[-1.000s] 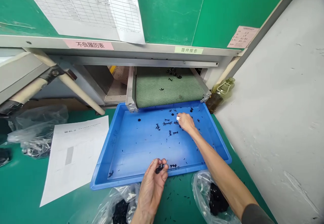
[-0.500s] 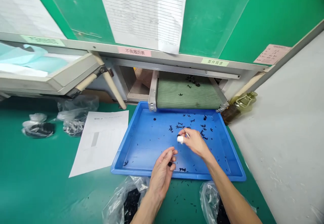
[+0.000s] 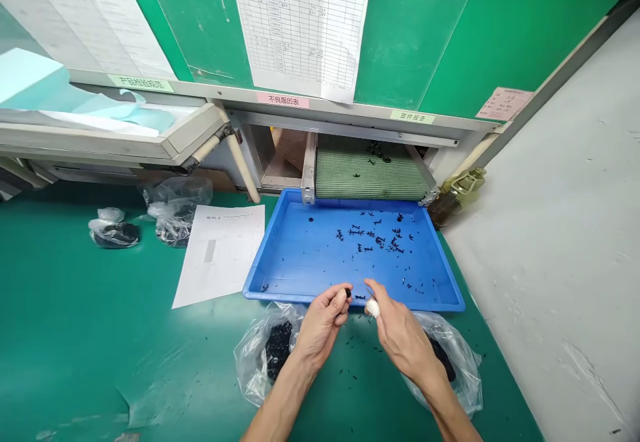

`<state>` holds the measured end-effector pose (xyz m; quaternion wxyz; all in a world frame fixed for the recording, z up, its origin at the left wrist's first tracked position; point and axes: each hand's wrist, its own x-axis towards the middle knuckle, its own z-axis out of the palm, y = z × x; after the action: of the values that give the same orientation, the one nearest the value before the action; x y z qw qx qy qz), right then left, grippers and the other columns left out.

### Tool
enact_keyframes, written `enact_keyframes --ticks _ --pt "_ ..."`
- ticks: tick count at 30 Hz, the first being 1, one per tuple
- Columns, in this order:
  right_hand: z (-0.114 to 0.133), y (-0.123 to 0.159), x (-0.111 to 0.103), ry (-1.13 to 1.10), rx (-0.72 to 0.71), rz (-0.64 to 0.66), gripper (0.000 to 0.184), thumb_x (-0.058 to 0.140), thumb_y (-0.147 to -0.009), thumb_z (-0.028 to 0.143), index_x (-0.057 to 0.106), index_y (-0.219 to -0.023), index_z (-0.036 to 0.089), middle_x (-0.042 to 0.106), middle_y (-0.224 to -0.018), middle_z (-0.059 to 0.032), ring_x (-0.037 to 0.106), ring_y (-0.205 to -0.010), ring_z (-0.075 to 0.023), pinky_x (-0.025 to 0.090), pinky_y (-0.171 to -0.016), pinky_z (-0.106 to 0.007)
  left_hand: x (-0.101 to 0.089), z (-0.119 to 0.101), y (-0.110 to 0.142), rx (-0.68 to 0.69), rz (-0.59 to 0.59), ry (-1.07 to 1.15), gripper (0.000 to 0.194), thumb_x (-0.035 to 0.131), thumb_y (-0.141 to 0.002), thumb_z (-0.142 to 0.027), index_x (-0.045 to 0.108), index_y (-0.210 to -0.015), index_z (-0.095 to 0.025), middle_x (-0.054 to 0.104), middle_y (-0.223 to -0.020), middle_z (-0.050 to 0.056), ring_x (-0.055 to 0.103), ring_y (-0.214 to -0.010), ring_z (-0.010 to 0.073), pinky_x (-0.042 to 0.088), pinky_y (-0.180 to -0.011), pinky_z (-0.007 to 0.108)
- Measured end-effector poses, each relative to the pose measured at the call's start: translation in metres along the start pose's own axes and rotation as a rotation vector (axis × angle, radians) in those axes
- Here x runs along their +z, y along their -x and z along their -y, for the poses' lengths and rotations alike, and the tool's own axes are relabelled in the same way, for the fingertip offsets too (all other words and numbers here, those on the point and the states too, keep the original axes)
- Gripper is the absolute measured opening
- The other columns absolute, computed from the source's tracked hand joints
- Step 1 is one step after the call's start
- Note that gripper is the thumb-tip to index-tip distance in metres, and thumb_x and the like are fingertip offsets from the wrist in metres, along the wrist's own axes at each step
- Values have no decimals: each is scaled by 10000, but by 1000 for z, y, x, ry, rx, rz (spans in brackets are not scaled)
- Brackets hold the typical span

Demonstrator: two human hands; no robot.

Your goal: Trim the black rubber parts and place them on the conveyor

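Observation:
My left hand (image 3: 323, 322) pinches a small round black part (image 3: 349, 293) between thumb and forefinger, just over the near edge of the blue tray (image 3: 293, 294). Close on its right is my right hand (image 3: 400, 332), with something white (image 3: 373, 307) wrapped at the thumb. Its forefinger points toward the black part and the other fingers curl in. Whatever lies within them is too small or hidden to name. Small branched black plastic pieces (image 3: 395, 245) are scattered in the tray, mostly toward its right side.
A green ribbed conveyor belt (image 3: 370, 172) ends over the tray's far edge. Clear bags of black parts lie near my left forearm (image 3: 277, 349) and right forearm (image 3: 443, 355). A printed sheet (image 3: 220, 255) and more bags (image 3: 115, 232) lie left. A bottle (image 3: 457, 195) stands right.
My right hand has come down and nearer to me. My left hand now shows a round black part at its fingertips; earlier one sat lower in its fingers. The view has shifted.

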<state>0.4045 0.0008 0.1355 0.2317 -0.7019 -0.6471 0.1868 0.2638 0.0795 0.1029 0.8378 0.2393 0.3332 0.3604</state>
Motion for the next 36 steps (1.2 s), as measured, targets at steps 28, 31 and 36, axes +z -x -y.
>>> enact_keyframes --ticks 28,31,36 --pt "2 -2 10 -864 373 99 71 568 -730 206 599 -677 169 474 -598 51 345 -565 -87 258 -511 -210 -14 11 15 135 184 -587 307 568 -855 -422 674 -985 -166 463 -616 -36 367 -559 102 303 -529 229" --pt "0 -3 15 -858 413 81 65 589 -721 211 604 -676 167 456 -575 58 338 -550 -83 255 -502 -207 -18 11 13 168 175 -664 309 549 -866 -420 684 -996 -173 471 -624 -28 386 -568 110 315 -540 236" --pt "-2 -6 24 -871 436 57 72 607 -725 226 620 -698 160 499 -589 50 396 -557 -88 303 -518 -202 -22 11 12 226 169 -805 278 537 -879 -389 693 -982 -183 508 -642 -13 427 -599 124 333 -567 246"
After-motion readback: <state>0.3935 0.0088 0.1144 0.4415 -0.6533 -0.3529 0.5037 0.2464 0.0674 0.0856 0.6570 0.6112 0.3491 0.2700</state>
